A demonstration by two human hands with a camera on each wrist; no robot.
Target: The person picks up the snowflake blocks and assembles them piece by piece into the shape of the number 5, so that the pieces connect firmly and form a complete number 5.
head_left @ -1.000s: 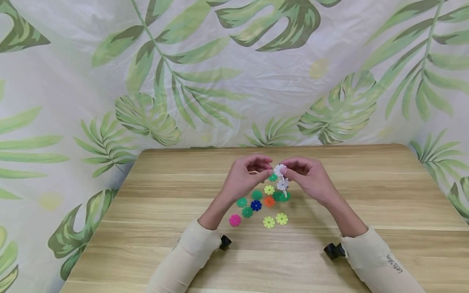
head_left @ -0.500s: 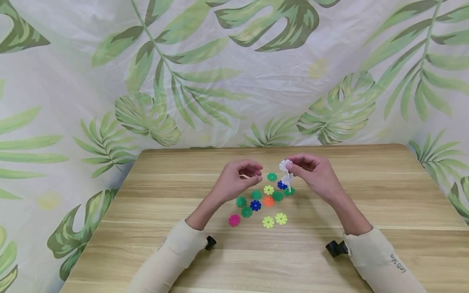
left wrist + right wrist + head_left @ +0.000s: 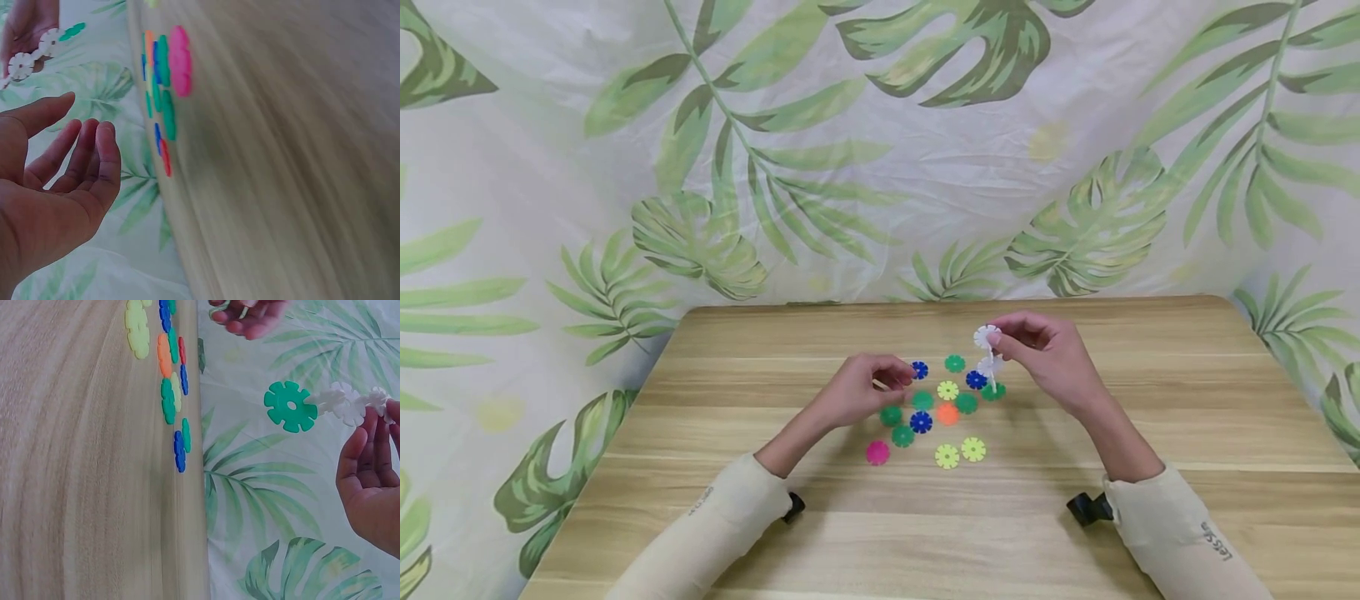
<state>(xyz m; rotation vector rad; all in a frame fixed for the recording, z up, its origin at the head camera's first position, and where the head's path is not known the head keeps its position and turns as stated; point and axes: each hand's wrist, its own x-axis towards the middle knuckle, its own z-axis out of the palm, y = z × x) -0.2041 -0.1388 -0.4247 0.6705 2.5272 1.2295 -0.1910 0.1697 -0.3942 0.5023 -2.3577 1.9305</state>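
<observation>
My right hand (image 3: 1048,358) pinches the top of a chain of white interlocking snowflake discs (image 3: 347,403), held up above the table. A green disc (image 3: 291,406) is attached at the chain's far end. My left hand (image 3: 865,387) hovers at the left of the loose discs, its fingers loosely bent. In the left wrist view nothing shows between the left hand's thumb and fingers (image 3: 107,144). Closest to those fingertips in the head view are a blue disc (image 3: 920,370) and a green disc (image 3: 922,402).
Several more loose discs lie on the wooden table (image 3: 700,467), among them an orange disc (image 3: 947,414), a pink disc (image 3: 877,452) and a yellow disc (image 3: 947,457). Behind the table's far edge hangs a leaf-patterned cloth (image 3: 820,167).
My left hand has drawn away from the white chain, to the left and toward me, uncovering a blue disc. My right hand has moved slightly right, still holding the chain.
</observation>
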